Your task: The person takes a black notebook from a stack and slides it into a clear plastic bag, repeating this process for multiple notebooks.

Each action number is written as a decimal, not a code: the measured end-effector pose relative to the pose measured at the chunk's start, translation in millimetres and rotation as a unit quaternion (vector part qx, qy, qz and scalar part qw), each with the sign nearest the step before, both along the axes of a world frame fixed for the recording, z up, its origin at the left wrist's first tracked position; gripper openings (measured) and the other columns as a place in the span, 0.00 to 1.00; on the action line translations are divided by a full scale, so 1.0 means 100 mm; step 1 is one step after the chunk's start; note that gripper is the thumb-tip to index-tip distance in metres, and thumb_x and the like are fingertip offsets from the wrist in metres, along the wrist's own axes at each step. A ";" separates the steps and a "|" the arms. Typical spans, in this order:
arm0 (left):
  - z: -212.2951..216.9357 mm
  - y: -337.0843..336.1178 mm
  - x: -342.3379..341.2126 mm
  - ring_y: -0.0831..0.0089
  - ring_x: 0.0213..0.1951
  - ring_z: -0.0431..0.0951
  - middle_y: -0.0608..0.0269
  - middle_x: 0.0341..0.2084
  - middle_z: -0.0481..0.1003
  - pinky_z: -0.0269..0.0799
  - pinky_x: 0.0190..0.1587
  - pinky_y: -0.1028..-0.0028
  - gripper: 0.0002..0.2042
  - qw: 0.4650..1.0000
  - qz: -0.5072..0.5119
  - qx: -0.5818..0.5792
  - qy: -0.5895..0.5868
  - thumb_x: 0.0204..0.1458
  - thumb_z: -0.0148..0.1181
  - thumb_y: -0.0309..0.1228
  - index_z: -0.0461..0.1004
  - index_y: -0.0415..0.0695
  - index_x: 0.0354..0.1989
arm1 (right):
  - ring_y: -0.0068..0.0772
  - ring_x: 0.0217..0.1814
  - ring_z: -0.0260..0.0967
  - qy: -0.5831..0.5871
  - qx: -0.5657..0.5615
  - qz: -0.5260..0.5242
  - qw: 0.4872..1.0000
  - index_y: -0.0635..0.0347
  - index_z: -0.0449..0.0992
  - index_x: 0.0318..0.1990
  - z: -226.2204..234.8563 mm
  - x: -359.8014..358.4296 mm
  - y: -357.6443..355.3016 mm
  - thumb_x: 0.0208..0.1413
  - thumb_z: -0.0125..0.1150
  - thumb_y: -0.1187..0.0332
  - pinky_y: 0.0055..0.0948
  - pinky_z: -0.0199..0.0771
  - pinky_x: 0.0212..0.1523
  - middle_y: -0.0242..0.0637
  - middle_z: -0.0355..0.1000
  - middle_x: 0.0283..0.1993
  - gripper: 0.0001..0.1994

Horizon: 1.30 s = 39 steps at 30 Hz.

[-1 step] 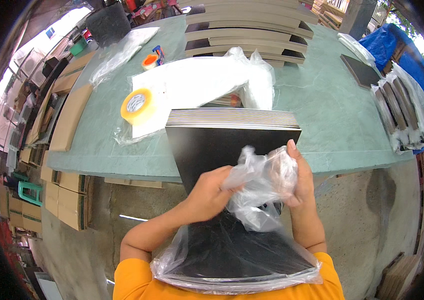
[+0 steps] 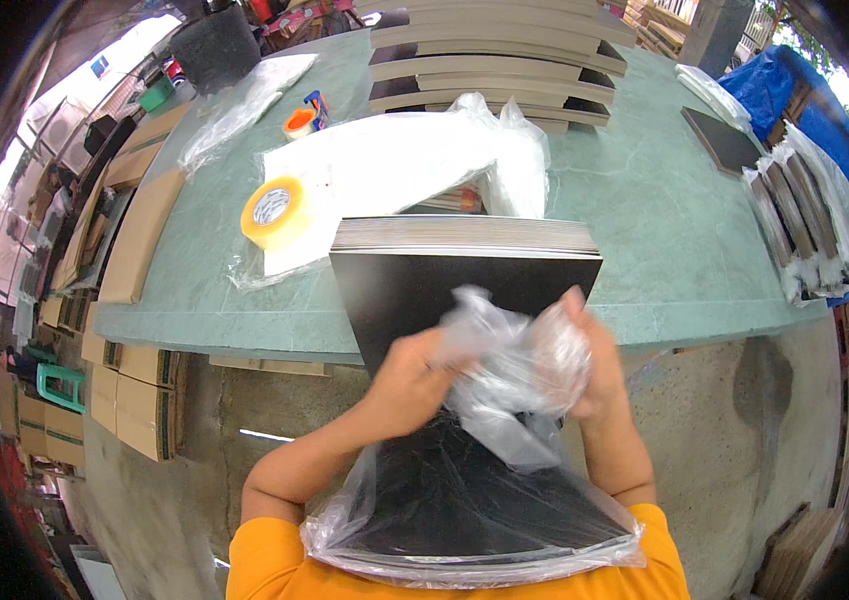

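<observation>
A thick black stack of boards (image 2: 464, 285) with pale layered edges rests against the table's front edge and slopes down toward my body. Over its near end is a clear plastic bag (image 2: 464, 500), its closed side against my orange shirt. Bunched between my hands is the bag's loose plastic (image 2: 509, 370). My left hand (image 2: 409, 370) pinches the plastic on one side. On the other side, my right hand (image 2: 589, 360) is closed around a crumpled wad of it, thumb up and slightly blurred. The wad hides part of the stack's middle.
A roll of clear tape (image 2: 272, 208) lies on white plastic bags (image 2: 374, 160) on the green table (image 2: 664, 240). Behind stands a tall pile of boards (image 2: 489, 75), with an orange tape dispenser (image 2: 300, 122) to its left. Wrapped packs (image 2: 809, 215) lie at the right edge; cartons (image 2: 134, 400) stand left.
Both hands have shifted slightly with the bunched plastic, the left a little left and the right slightly up. The plastic's folds have changed shape; the stack stays put.
</observation>
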<state>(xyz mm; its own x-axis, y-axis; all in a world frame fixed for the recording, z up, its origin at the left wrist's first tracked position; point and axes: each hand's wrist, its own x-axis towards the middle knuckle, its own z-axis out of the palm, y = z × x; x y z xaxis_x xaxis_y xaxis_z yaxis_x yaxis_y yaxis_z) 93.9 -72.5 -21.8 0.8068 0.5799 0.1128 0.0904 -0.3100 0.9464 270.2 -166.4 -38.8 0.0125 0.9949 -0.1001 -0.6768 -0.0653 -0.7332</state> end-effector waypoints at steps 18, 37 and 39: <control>0.02 0.05 -0.45 0.57 0.29 0.74 0.52 0.21 0.72 0.69 0.29 0.65 0.12 0.798 -0.338 0.302 0.396 0.42 0.52 0.28 0.64 0.39 0.36 | 0.47 0.32 0.70 -0.835 0.095 0.375 0.391 0.62 0.74 0.26 -0.12 0.21 -0.34 0.37 0.61 0.56 0.37 0.69 0.36 0.46 0.71 0.25 0.17; 0.15 0.62 -0.60 0.60 0.38 0.65 0.52 0.43 0.60 0.64 0.40 0.67 0.34 0.836 0.204 0.475 0.183 0.34 0.48 0.12 0.60 0.53 0.54 | 0.40 0.48 0.59 -0.854 0.088 -0.316 0.404 0.56 0.69 0.48 0.09 0.48 -0.12 0.27 0.45 0.89 0.27 0.64 0.39 0.42 0.61 0.48 0.32; 0.21 0.55 -0.68 0.60 0.37 0.66 0.55 0.37 0.65 0.65 0.40 0.69 0.31 0.865 0.196 0.440 0.141 0.29 0.50 0.10 0.68 0.50 0.47 | 0.35 0.41 0.63 -0.797 0.125 -0.340 0.484 0.59 0.72 0.43 0.06 0.50 -0.24 0.28 0.48 0.88 0.25 0.65 0.36 0.39 0.65 0.40 0.27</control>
<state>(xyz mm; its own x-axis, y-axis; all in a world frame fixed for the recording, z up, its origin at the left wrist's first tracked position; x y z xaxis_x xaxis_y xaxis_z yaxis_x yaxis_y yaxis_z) 26.2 -17.3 -0.3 0.6350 0.6049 0.4805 0.5405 -0.7923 0.2831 320.1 -190.1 -33.2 0.2086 0.6846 0.6985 0.9580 0.0007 -0.2867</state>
